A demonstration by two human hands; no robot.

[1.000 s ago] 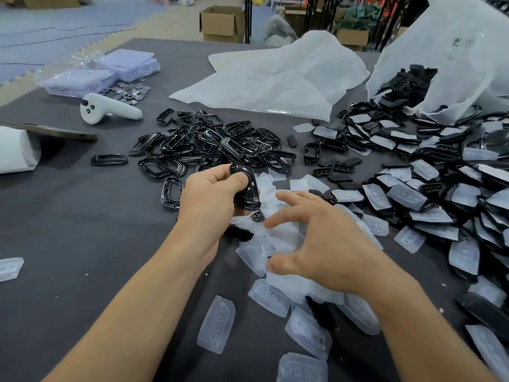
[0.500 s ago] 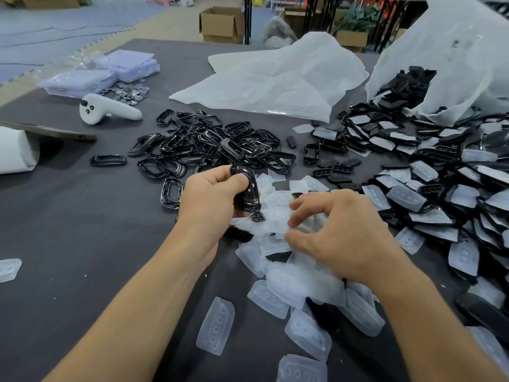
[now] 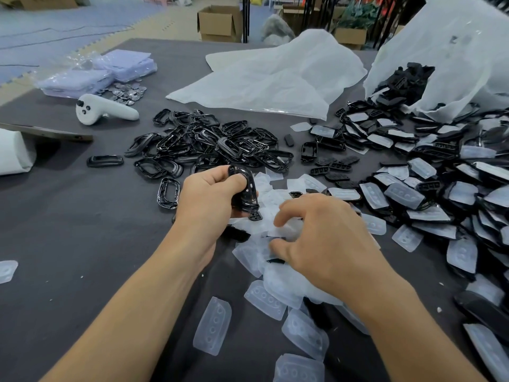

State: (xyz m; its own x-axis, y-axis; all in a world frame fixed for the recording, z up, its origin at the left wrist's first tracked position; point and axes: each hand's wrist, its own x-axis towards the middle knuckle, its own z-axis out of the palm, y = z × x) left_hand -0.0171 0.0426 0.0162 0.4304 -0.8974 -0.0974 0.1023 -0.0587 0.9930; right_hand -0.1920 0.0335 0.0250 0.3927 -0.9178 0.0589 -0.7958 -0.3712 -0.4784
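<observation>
My left hand [image 3: 209, 197] grips a glossy black key-fob shell [image 3: 246, 192] upright, thumb pressed on its upper end, just above a heap of translucent white button pads [image 3: 278, 282] on the dark grey table [image 3: 68, 244]. To its right, my right hand [image 3: 327, 241] hovers low over that heap with curled fingers. Its forefinger and thumb close on one translucent pad [image 3: 287, 232]. The palm hides what lies under it.
A pile of black frames [image 3: 209, 144] lies beyond my hands. Black shells with pads [image 3: 440, 188] cover the right side, spilling from a white bag [image 3: 454, 51]. Another white bag [image 3: 275, 75], a white controller [image 3: 104, 108], purple packets [image 3: 96, 75] and small metal pieces [image 3: 126, 92] sit farther back.
My right hand went from spread fingers over the pads to curled fingers closing on one pad. My left hand kept the black shell in the same place.
</observation>
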